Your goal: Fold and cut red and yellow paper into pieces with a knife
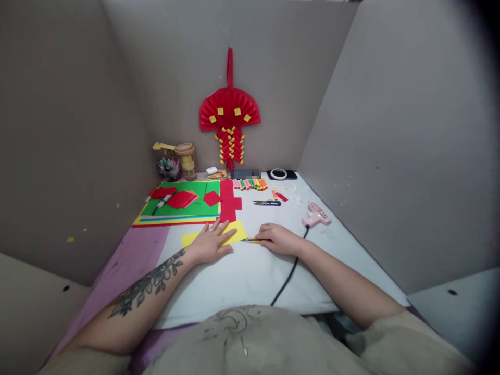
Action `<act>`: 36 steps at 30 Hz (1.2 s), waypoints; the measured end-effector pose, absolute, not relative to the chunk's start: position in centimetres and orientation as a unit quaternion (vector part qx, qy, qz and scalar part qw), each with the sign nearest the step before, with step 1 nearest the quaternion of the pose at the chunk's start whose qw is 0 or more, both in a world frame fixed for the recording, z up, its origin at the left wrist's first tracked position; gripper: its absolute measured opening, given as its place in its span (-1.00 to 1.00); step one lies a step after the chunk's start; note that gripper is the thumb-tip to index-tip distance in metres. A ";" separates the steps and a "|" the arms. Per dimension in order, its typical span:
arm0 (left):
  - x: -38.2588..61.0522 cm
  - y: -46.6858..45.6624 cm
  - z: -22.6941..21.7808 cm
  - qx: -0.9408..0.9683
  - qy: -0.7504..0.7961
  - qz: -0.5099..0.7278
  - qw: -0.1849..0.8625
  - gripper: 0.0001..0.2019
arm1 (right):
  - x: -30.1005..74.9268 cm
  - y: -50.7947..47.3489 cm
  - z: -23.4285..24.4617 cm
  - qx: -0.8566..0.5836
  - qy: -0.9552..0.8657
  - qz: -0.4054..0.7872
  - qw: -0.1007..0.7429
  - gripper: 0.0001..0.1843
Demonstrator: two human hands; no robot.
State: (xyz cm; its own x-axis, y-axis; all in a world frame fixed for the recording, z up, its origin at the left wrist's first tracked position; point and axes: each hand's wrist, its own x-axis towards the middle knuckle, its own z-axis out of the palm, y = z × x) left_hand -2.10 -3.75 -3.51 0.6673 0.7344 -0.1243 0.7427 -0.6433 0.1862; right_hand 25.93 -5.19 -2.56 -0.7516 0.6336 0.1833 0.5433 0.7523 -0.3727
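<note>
My left hand (211,242) lies flat with its fingers spread on a sheet of yellow paper (239,229), pressing it against the white tabletop. To its right, my right hand (278,239) is closed around a slim yellow and dark utility knife (253,240). The knife's tip points left, close to the paper's right corner; whether it touches the paper I cannot tell. Just beyond the yellow paper lies a red paper piece (230,207). Thread snips (267,203) rest on the table past my right hand.
Coloured sheets (183,211) with red cut pieces are stacked at left. Rolled paper tubes (250,184) line the back. A pink glue gun (316,214) sits at right, its black cord (289,276) running under my right forearm. A red fan decoration (229,109) hangs behind.
</note>
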 end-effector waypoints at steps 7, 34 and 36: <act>-2.1 -3.8 -3.4 0.906 0.408 -0.019 0.109 -0.39 | 25.0 -5.9 -2.6 -0.320 -0.923 0.146 0.156 -0.74; -3.9 -2.2 -1.1 0.809 0.557 0.066 0.174 -0.53 | 23.9 -6.4 -2.8 -0.333 -0.919 0.135 0.163 -0.71; -3.8 -2.1 -1.2 0.810 0.552 0.065 0.186 -0.57 | 23.9 -6.4 -2.8 -0.334 -0.919 0.136 0.161 -0.71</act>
State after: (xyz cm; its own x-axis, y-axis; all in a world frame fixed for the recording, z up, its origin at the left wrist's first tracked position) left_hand -3.85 -2.08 -1.15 0.3827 0.9184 -0.1001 0.8704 -0.3221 0.3723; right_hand 23.87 -6.38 -2.84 -0.7252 0.6571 0.2056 0.5693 0.7402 -0.3578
